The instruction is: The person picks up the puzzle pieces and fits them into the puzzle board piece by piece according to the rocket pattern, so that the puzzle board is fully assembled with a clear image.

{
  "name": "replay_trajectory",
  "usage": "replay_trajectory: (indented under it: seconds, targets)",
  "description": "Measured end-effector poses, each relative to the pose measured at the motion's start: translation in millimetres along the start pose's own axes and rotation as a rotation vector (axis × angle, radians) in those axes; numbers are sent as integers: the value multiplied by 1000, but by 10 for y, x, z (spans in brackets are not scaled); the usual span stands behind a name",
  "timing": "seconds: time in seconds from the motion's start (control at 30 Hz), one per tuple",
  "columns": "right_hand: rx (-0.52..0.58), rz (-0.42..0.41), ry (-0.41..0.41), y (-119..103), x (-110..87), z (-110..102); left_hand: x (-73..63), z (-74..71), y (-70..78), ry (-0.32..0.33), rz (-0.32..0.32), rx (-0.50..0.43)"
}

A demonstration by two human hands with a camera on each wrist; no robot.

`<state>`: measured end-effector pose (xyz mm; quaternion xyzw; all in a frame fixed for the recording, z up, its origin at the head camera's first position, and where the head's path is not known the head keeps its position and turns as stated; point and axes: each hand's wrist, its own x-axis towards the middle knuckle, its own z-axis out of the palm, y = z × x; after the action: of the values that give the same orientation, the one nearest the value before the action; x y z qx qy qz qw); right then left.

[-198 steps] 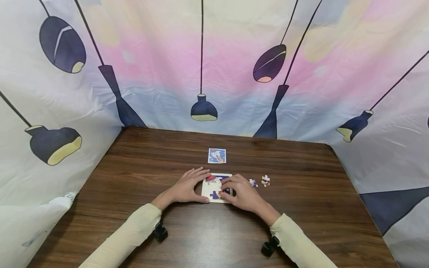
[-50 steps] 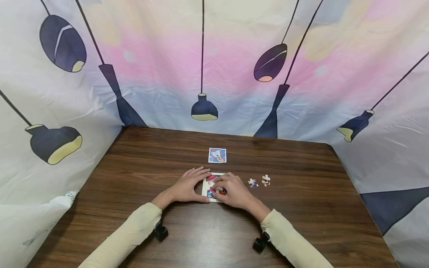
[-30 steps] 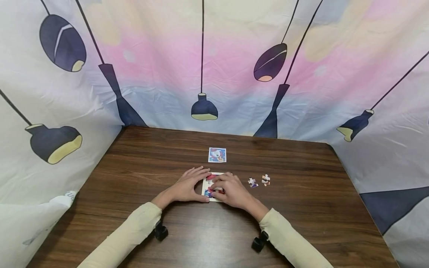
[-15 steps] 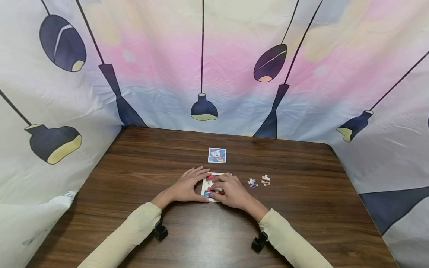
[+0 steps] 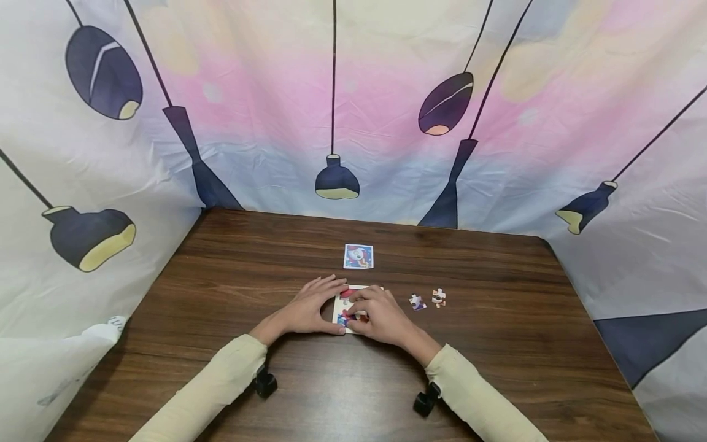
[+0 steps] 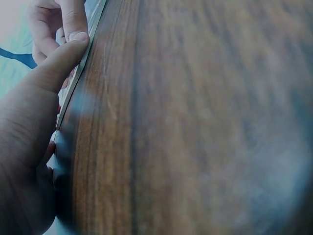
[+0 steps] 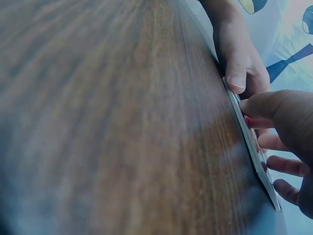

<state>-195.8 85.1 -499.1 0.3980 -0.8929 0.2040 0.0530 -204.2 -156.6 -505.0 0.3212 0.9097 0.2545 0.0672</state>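
Note:
A small square jigsaw tray with a pale rim lies on the table, partly covered by both hands. My left hand rests along its left side, fingers extended to the far corner and thumb on the near one. Over the tray's right half, my right hand has bent fingers and pinches a blue and red jigsaw piece at the near-left corner. In the right wrist view, the right thumb reaches the tray's edge close to the left thumb. Red parts of the picture show at the tray's far left.
Two loose jigsaw pieces lie right of the tray. Behind it is a square picture card with a cartoon figure. The dark wooden table meets a printed cloth backdrop at its far edge.
Since the oldest frame, my right hand has shifted left over the tray, and blue and red now show at its near-left corner. The left hand and loose pieces stay put. Recently, little has moved.

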Motion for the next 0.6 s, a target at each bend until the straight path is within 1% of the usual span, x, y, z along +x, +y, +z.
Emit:
replay_trajectory:
  seconds: [0.17,0.3,0.43,0.6]
  targets:
    - [7,18,-9,-7,-2,-8,11,-8,0,-5,-5,0]
    - [17,-4,6,-3,-17,-24,14,-4,-8,-7,-6,6]
    - [42,-21,45,29,-49,-73,13,-1,-6,-7,-12,7]
    - [76,10,127,126,-145,-230,7,8,-8,-10,-31,9]
